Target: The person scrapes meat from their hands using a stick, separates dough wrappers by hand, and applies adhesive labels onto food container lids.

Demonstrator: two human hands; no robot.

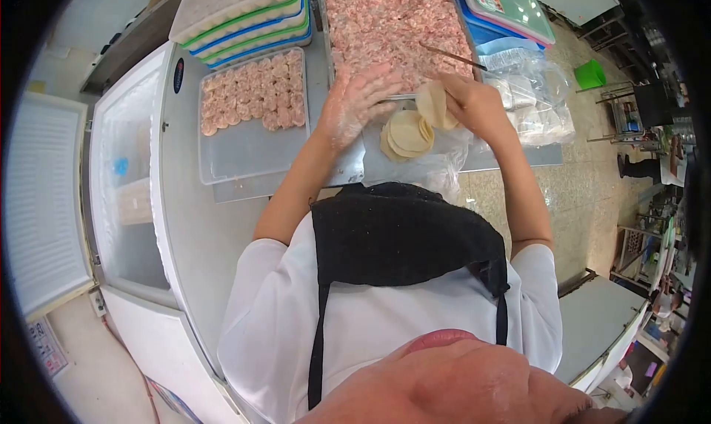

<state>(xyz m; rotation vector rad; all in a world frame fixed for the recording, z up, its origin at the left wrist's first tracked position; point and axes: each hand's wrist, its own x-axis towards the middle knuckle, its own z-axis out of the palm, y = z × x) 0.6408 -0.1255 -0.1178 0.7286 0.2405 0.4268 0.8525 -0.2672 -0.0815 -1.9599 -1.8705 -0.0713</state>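
My right hand (478, 105) pinches round, pale dumpling wrappers (431, 104) between thumb and fingers; I cannot tell how many. Just below them, a small stack of wrappers (404, 137) lies on clear plastic at the table's near edge. My left hand (361, 102), dusted with white powder, is open with fingers stretched toward the wrappers, holding nothing. Beyond both hands is a large metal tray of pink minced meat filling (396, 24). A thin, dark stick-like tool (452, 55) lies across the tray's right corner, just above my right hand.
On the left, a clear plastic tray (252, 154) holds rows of filled dumplings (255, 91). Stacked lidded containers (241, 13) stand behind it, with more lidded containers (511, 5) at back right. Bagged white packets (529, 105) lie right of my hand. An open freezer (129, 172) is far left.
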